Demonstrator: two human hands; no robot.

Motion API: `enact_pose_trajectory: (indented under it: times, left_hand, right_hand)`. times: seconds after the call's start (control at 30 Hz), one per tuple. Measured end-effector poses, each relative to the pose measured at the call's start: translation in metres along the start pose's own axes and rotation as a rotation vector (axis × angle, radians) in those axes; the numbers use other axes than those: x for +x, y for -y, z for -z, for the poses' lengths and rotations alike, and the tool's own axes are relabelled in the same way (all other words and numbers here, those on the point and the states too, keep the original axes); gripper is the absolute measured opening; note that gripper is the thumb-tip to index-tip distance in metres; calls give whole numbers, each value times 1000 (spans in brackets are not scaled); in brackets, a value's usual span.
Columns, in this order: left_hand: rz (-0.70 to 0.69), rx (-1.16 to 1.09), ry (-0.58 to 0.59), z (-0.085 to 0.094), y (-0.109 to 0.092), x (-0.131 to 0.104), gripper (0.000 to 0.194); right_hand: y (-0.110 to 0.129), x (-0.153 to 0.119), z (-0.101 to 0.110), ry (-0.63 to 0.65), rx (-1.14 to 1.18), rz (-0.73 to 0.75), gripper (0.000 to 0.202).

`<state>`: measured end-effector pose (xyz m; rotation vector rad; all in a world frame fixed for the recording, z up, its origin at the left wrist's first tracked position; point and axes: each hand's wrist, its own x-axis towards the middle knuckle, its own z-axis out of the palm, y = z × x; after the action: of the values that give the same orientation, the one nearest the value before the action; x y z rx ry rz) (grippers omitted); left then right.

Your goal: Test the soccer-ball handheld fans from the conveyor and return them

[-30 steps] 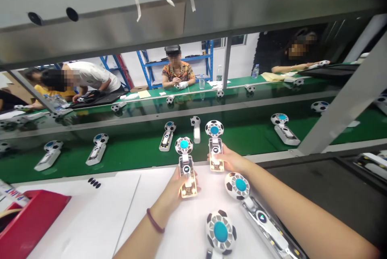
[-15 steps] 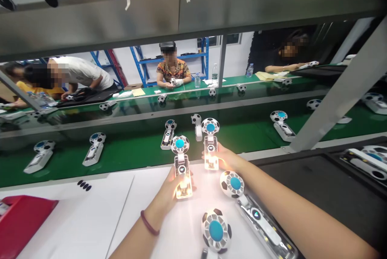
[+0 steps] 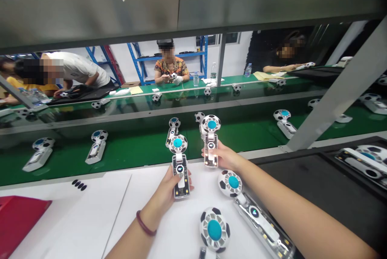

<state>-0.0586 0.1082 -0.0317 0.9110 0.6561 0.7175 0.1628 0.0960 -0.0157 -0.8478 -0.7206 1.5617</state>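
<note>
The left hand (image 3: 167, 186) is closed around the handle of one ball-headed fan, the left fan (image 3: 180, 169), with its thumb on the front; this fan's handle is at the near edge of the green belt (image 3: 130, 146). The right hand (image 3: 226, 156) grips a second, the right fan (image 3: 211, 140), likewise thumb-on-front, its ball overlapping the belt in view. Both small screens are lit.

The likeliest mishap is a knock: the balls of the held fans appear against two belt fans (image 3: 173, 128), and whether there is space between cannot be told. A slight reach forward could tap those over.

On the white worktop (image 3: 139, 198), on the belt's near side, lies a long fan (image 3: 256, 215) just beside the right forearm; pulling that arm back from the belt could brush it. Another fan (image 3: 214, 230), farther from the belt, is cut off below. Each held fan depends on one hand alone, so a thumb sliding on the smooth-looking front could loosen the hold or press something unintended.
</note>
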Motion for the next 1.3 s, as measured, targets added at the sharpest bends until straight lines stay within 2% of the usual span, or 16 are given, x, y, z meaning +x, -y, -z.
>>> enact_pose_trajectory:
  times: [0.13,0.27,0.47,0.77,0.93,1.3]
  left_hand:
    - [-2,-18,-14,-1,0,0,39]
    - [-31,-2,30,3,1,1,45]
    - [-78,26,92,11,9,4,44]
    - [-53,52,84,9,7,3,40]
    - [-36,53,51,6,5,3,44]
    - [-59,50,62,6,5,3,43]
  right_hand:
    - [-1,1,1,10,-10,17,54]
    - [-5,3,5,47,-35,36,63]
    - [-6,4,8,27,-55,44,57]
    - [-6,5,11,58,-73,38,62]
    - [-6,5,13,84,-78,44,62]
    - [2,-2,7,68,-55,36,59]
